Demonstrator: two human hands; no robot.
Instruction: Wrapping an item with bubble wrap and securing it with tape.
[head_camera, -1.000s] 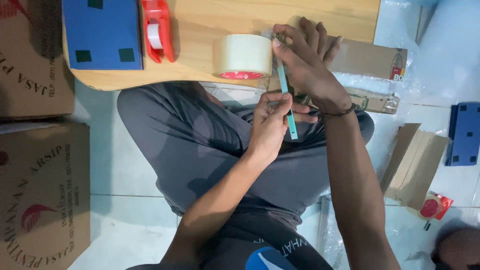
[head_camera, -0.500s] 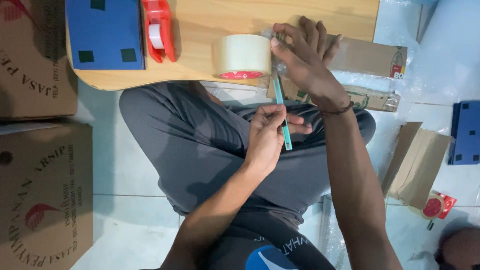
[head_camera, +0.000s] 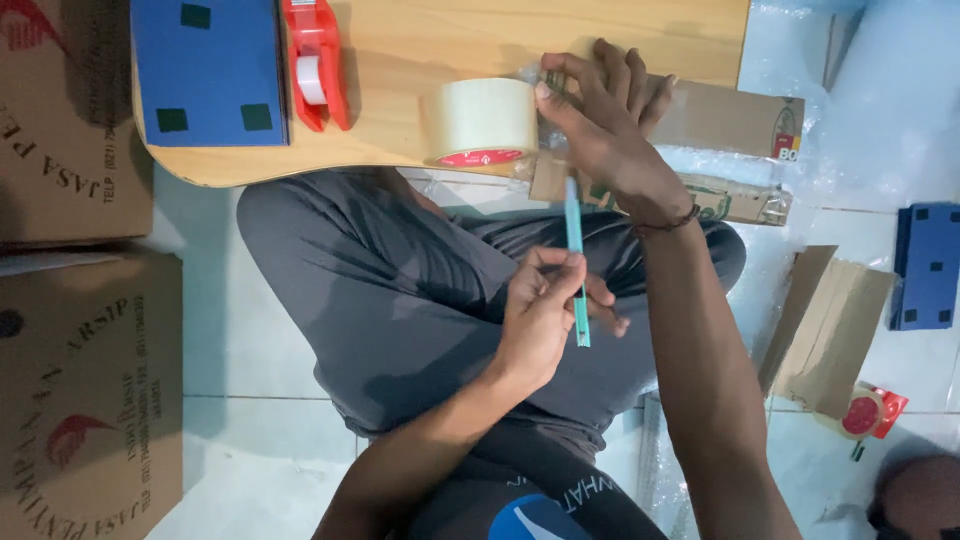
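Your left hand (head_camera: 545, 305) pinches a teal cutter (head_camera: 575, 262) over your lap, while your right hand (head_camera: 605, 125) grips a cardboard piece (head_camera: 735, 118) beside the tape roll (head_camera: 478, 122) on the worktop (head_camera: 450, 45).

Slim teal cutter (head_camera: 576, 262) stands nearly upright over the lap.

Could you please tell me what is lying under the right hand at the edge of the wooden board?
The right hand presses on a brown cardboard package partly on the wooden board. The part beneath the palm is covered.

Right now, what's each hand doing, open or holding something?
Left hand: closed on the teal cutter.
Right hand: fingers pinching the bubble-wrapped parcel.
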